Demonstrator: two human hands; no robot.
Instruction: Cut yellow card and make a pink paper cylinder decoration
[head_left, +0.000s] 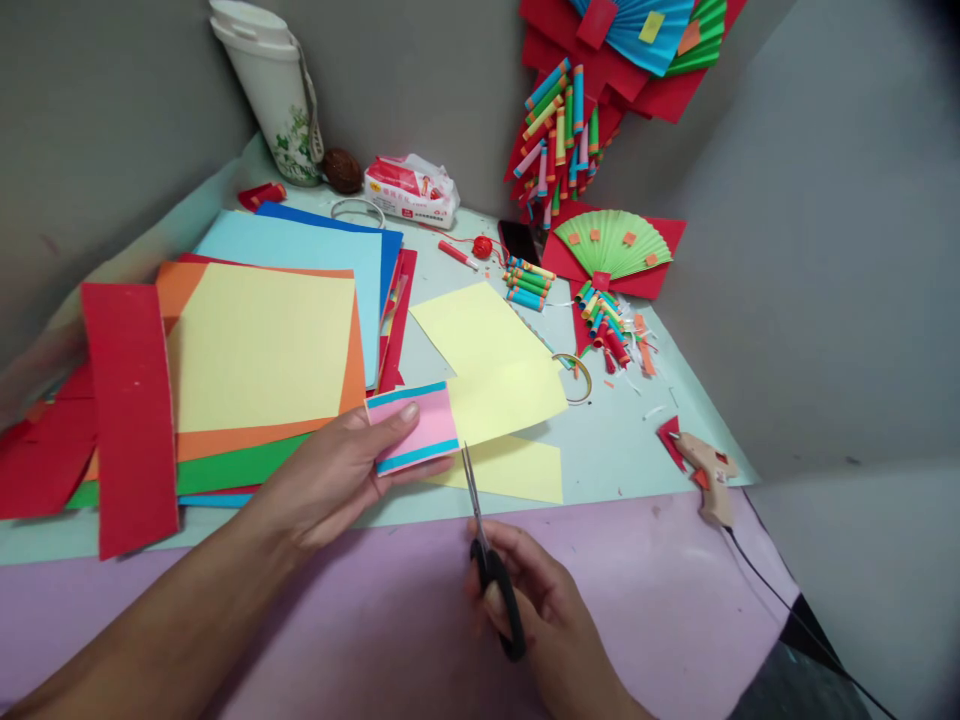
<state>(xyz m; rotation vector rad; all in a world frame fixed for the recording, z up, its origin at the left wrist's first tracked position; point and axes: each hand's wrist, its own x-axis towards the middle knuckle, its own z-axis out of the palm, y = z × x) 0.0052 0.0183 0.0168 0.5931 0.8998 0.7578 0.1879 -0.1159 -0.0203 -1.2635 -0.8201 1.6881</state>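
My left hand [345, 465] pinches a pink paper piece [424, 425] with blue strips along two edges, thumb on top and fingers beneath. Held along with it is a yellow paper strip [510, 400] that extends to the right. My right hand [532, 600] grips black-handled scissors [487, 570], whose blades point up at the lower edge of the yellow strip, just right of the pink piece. The blades look nearly closed. More yellow paper [517, 470] lies on the table below the strip, and another yellow sheet [487, 330] lies behind it.
Stacked coloured sheets [262, 350] and a red strip [131, 420] lie left. A glue gun [709, 475] with a cord rests right. Behind are a white cup [274, 95], a tissue pack [412, 190], small paper rolls [529, 283], a tape ring [576, 380] and a green fan decoration [615, 240].
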